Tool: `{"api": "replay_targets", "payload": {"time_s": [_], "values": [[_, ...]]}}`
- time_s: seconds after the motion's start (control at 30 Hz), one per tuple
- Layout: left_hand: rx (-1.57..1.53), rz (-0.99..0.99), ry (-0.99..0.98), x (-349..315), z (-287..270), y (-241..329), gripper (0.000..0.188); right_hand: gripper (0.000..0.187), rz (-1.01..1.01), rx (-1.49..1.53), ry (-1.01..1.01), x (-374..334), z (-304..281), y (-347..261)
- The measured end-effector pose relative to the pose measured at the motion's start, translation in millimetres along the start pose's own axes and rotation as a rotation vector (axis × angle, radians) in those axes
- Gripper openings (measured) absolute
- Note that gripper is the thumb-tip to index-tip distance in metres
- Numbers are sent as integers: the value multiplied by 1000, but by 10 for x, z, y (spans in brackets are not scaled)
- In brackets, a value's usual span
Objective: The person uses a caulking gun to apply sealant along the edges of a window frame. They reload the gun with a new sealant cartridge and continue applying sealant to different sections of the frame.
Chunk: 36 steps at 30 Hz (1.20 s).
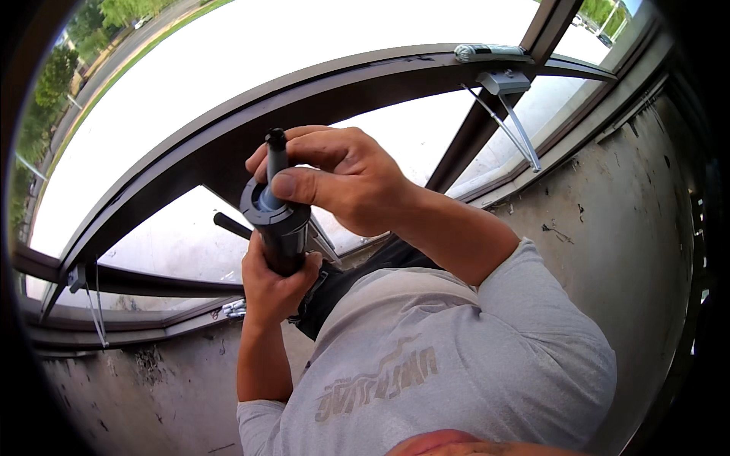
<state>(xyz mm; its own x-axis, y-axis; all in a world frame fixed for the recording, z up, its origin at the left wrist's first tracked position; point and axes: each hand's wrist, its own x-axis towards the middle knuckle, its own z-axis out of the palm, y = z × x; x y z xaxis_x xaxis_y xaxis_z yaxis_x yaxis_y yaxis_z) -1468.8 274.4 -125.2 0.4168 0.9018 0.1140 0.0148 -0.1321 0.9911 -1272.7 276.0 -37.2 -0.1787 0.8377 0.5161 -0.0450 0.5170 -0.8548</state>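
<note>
My left hand (275, 292) is wrapped round the dark barrel of what looks like a caulking gun (283, 242), held upright in front of me with its ringed end cap on top. My right hand (346, 173) pinches a grey tapered nozzle (277, 162) between thumb and fingers. The nozzle has a black tip and stands in the opening of the end cap. Beside the barrel, a black rod-like part (230, 225) sticks out to the left. My fingers and the angle hide the lower part of the gun.
A brown window frame (190, 129) curves across ahead of me. On its ledge lies a wrapped sealant sausage (490, 53), just above a grey bracket with thin metal arms (504, 81). A similar bracket (77, 278) sits at the left. A stained wall (593, 228) runs along the right.
</note>
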Motion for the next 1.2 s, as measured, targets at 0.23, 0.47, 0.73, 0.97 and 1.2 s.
{"api": "replay_targets", "payload": {"time_s": [0.23,0.47,0.73,0.97,1.2], "values": [[148,83,-57,87,-10,38,47,27,-4,112,136,-19,10,0],[198,62,-5,97,12,105,42,26,24,77,205,9,16,36],[191,81,-16,115,19,106,41,21,-4,81,300,-29,130,46],[199,85,-27,138,63,45,42,21,-49,148,343,-13,122,145],[225,79,-22,160,41,75,42,25,18,106,351,-30,40,112]]}}
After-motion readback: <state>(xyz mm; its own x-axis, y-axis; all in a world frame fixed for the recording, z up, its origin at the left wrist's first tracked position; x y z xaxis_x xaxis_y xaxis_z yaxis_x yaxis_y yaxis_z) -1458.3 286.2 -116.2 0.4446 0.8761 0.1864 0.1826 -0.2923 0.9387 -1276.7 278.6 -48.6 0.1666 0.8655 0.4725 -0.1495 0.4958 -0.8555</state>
